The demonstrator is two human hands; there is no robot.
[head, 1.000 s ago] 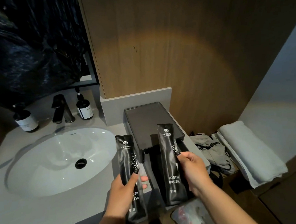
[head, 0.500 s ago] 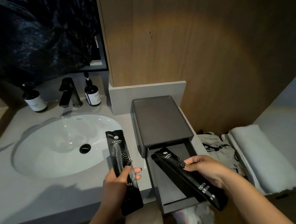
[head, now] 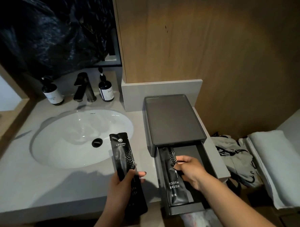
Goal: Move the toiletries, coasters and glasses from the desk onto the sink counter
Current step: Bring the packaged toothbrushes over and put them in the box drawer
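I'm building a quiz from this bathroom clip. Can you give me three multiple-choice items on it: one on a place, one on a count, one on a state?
1. Where does the toothbrush packet in the right hand lie?
A. In the sink basin
B. In the open drawer of the black organiser box
C. On the folded towel

2. How many pump bottles stand by the faucet?
A. One
B. Two
C. Four

3. What is the state of the organiser's drawer?
A. Pulled out
B. Pushed fully in
C. Removed and set on the counter

Answers: 1 B, the packet lies lengthwise inside the drawer with the right hand's fingers on it. 2 B, one pump bottle stands left of the faucet and another pump bottle right of it. 3 A, the drawer juts out from under the box's tray top toward the camera.
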